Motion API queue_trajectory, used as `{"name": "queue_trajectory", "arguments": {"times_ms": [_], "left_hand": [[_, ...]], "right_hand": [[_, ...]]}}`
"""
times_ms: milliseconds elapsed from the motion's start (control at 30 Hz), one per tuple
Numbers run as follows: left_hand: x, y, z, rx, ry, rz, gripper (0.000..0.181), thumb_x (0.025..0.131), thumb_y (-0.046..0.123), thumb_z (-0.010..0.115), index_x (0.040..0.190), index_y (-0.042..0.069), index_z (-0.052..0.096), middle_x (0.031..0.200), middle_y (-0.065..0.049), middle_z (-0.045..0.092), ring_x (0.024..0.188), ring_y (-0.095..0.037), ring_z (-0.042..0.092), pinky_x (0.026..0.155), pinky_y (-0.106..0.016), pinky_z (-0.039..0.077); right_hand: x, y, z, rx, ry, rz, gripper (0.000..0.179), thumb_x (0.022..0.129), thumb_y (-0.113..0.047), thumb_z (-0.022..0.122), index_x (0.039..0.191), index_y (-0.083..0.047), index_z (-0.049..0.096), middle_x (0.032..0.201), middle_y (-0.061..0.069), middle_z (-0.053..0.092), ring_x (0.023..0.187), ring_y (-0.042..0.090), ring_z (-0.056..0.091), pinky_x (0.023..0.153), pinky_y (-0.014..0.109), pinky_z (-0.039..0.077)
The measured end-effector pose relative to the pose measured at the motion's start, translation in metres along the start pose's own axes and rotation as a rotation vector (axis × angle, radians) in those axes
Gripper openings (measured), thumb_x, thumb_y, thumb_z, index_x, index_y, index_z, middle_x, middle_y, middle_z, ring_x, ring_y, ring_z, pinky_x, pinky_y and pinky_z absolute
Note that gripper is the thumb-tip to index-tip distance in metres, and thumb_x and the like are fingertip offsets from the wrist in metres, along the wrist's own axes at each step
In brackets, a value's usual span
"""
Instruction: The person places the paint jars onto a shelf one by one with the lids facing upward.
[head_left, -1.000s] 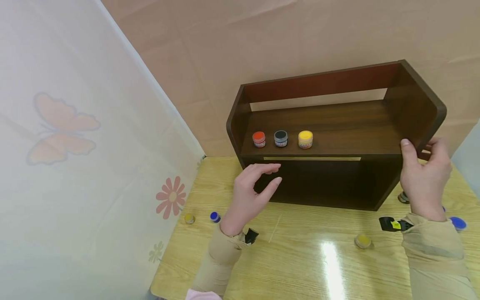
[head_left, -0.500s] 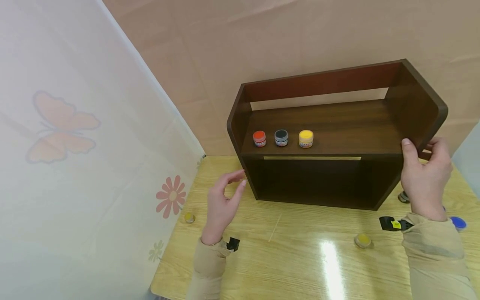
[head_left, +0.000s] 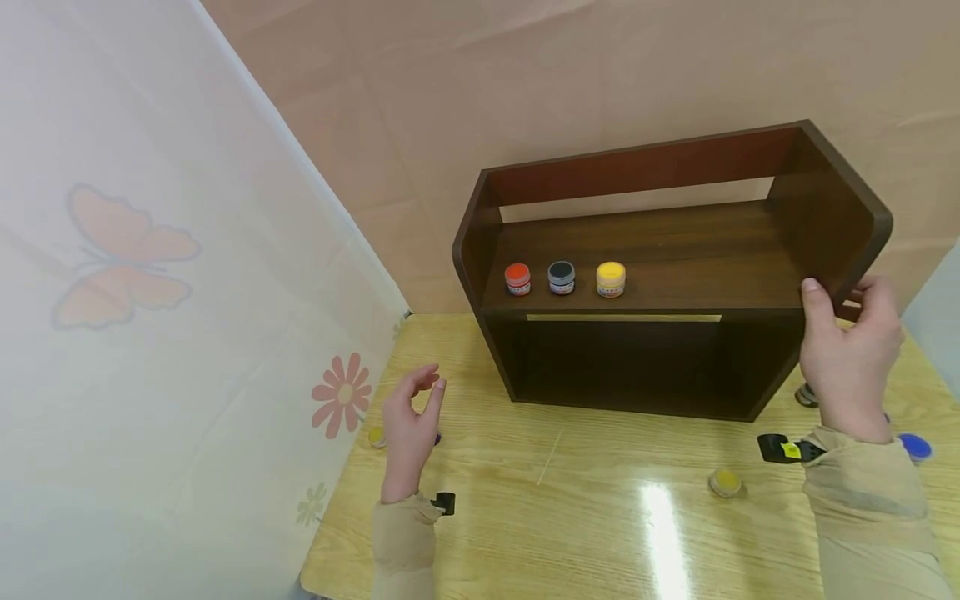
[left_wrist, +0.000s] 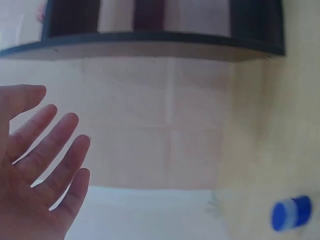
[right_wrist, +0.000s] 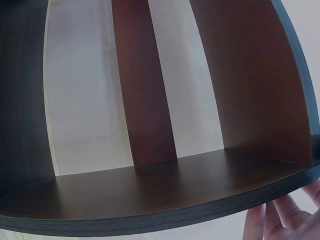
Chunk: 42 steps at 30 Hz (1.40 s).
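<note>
My left hand [head_left: 408, 432] hovers over the left of the table with its fingers loosely bent and nothing in them. Just behind it, a small blue paint jar [left_wrist: 291, 213] is mostly hidden in the head view. A yellow-lidded jar [head_left: 377, 437] stands to the hand's left. With my right hand [head_left: 852, 358] I grip the right side panel of a dark brown wooden shelf [head_left: 705, 250], thumb in front and fingers on the outer side. On its upper board stand a red paint jar [head_left: 517, 279], a black one [head_left: 561, 277] and a yellow one [head_left: 611, 279], in a row.
Another yellow-lidded jar [head_left: 725, 482] sits on the wooden table [head_left: 570, 533] in front of the shelf. Near my right wrist are a dark jar [head_left: 806, 395] and a blue-lidded jar [head_left: 915, 447]. A white patterned curtain [head_left: 225, 350] borders the left side.
My left hand has moved from in front of the shelf leftward and down, over the blue jar. The right hand and the shelf have stayed in place.
</note>
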<state>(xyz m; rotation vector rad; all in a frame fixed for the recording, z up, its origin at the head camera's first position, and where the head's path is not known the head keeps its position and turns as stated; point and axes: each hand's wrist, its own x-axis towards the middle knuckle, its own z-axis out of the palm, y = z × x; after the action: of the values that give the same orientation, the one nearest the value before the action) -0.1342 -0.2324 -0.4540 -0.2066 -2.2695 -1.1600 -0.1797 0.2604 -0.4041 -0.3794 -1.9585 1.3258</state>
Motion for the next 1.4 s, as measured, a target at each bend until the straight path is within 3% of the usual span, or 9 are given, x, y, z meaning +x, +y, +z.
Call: {"name": "queue_trajectory", "arguments": {"times_ms": [233,400,767,1067,1267,1400], "left_hand": [[-0.021,-0.034,0.004,0.127,-0.052,-0.192,0.031,0.097,0.017,0.072,0.126,0.005,0.069,0.122,-0.016,0.066,0.108,-0.035,0.060,0.093,-0.050,0.047],[-0.036,-0.056,0.007,0.145,-0.078,-0.310,0.035,0.097,0.016,0.072,0.128,0.001,0.066,0.124,-0.019,0.063,0.111,-0.040,0.059,0.091,-0.054,0.049],[-0.056,-0.086,0.016,0.261,-0.105,-0.427,0.050,0.091,0.017,0.079,0.132,-0.004,0.060,0.135,-0.028,0.051,0.125,-0.046,0.048,0.102,-0.060,0.042],[-0.068,-0.098,0.022,0.240,-0.095,-0.465,0.045,0.091,0.009,0.078,0.130,-0.005,0.062,0.126,-0.027,0.057,0.110,-0.043,0.058,0.091,-0.055,0.050],[-0.072,-0.103,0.026,0.213,-0.079,-0.492,0.044,0.090,0.005,0.077,0.130,-0.003,0.062,0.122,-0.024,0.060,0.110,-0.040,0.059,0.092,-0.053,0.049],[-0.075,-0.107,0.029,0.214,-0.073,-0.500,0.043,0.090,0.001,0.076,0.130,-0.004,0.062,0.117,-0.022,0.062,0.100,-0.035,0.062,0.084,-0.048,0.052]], "right_hand": [[-0.001,-0.001,-0.001,-0.013,-0.012,0.004,0.022,0.099,-0.028,0.064,0.120,-0.023,0.063,0.101,-0.025,0.049,0.088,-0.005,0.048,0.078,0.020,0.034],[-0.001,-0.001,-0.001,-0.015,-0.014,0.015,0.021,0.099,-0.029,0.064,0.120,-0.023,0.063,0.102,-0.024,0.049,0.088,-0.006,0.048,0.078,0.020,0.034],[-0.001,-0.001,-0.001,-0.022,-0.021,0.034,0.025,0.100,-0.030,0.063,0.123,-0.023,0.063,0.104,-0.024,0.049,0.089,-0.005,0.048,0.079,0.020,0.034],[-0.001,-0.001,-0.001,-0.033,-0.031,0.043,0.025,0.100,-0.031,0.062,0.124,-0.023,0.062,0.104,-0.025,0.048,0.090,-0.005,0.048,0.079,0.020,0.034],[-0.001,-0.001,-0.001,-0.035,-0.030,0.037,0.027,0.100,-0.031,0.063,0.126,-0.022,0.062,0.103,-0.026,0.048,0.090,-0.005,0.048,0.078,0.021,0.034],[-0.001,-0.002,-0.001,-0.038,-0.034,0.035,0.028,0.101,-0.031,0.062,0.127,-0.020,0.061,0.104,-0.026,0.047,0.091,-0.005,0.047,0.078,0.021,0.034]]}}
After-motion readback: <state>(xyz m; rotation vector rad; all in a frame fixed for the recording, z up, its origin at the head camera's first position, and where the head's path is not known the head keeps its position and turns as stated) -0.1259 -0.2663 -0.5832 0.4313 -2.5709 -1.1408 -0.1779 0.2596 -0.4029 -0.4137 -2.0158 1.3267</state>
